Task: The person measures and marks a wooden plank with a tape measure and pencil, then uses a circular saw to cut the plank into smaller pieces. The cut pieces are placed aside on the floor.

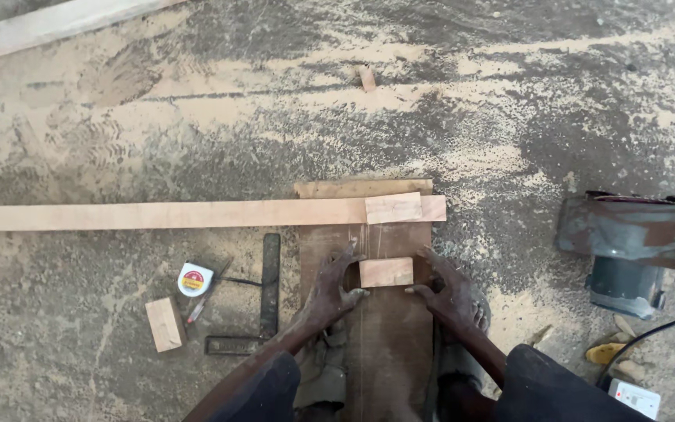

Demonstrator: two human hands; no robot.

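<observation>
A small pale wood block (387, 272) lies on a dark brown board (376, 344) on the sawdust floor. My left hand (331, 291) grips its left end and my right hand (448, 291) grips its right end. Just beyond, a second small block (393, 208) rests on the right end of a long pale wooden strip (158, 214) that runs off to the left.
Left of the board lie a metal try square (267, 297), a white tape measure (194, 279), a pencil (199, 306) and another small block (164, 323). A rusty motor machine (630, 242) with a black cable sits right. A plank (48, 23) lies far left.
</observation>
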